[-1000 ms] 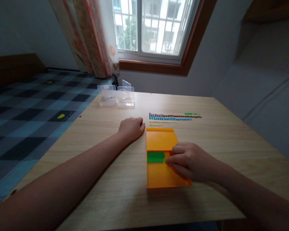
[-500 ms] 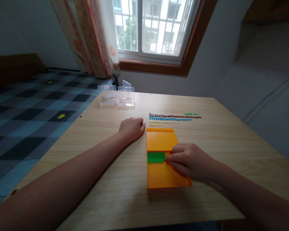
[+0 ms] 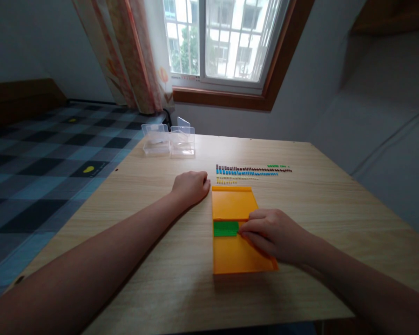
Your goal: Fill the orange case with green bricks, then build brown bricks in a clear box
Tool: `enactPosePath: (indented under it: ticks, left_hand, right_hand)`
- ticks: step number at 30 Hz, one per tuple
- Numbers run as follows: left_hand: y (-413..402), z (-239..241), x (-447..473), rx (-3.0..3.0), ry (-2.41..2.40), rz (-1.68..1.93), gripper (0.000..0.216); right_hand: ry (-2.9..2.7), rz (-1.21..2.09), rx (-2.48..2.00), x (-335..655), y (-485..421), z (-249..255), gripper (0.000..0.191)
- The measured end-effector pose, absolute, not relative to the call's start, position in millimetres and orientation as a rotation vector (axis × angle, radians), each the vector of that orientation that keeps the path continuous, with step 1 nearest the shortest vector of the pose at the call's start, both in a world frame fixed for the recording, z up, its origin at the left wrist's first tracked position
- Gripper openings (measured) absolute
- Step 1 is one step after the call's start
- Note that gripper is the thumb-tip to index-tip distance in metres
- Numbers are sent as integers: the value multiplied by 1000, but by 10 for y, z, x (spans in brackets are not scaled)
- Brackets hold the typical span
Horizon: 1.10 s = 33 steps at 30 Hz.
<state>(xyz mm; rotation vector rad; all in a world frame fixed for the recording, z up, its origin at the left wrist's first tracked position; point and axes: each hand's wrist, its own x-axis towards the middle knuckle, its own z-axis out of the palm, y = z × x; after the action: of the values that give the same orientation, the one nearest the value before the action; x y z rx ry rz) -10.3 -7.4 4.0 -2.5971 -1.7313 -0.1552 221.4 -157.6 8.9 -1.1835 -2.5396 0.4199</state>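
A block of green pieces (image 3: 225, 229) lies against the left wall of the orange tray (image 3: 242, 256), its long axis running left to right, directly left of the right hand (image 3: 274, 235), the nearer one, whose fingertips sit close together at the block's right end; whether that grip pinches a piece, I cannot tell. The left hand (image 3: 190, 187) rests curled on the surface (image 3: 160, 260) beside the tray's far left corner, its grip hidden, with rows of small coloured pieces (image 3: 237, 172) lying beyond the tray.

Dim light, glare from 1 window (image 3: 235, 42), soft shadows on the tabletop (image 3: 167, 284), dark stretched frame edges
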Motion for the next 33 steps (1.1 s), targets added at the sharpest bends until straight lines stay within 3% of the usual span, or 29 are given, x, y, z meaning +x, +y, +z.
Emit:
enactPosePath:
  ticks: [25, 33]
  left_hand:
    - [-61, 61, -114, -2581, -1736, -111, 39]
    - [-50, 84, -118, -2570, -1735, -83, 39]
  right_hand:
    - [-2498, 436, -1170, 2202, -1557, 65, 21]
    - [-2202, 357, -1036, 2305, -1437, 80, 20]
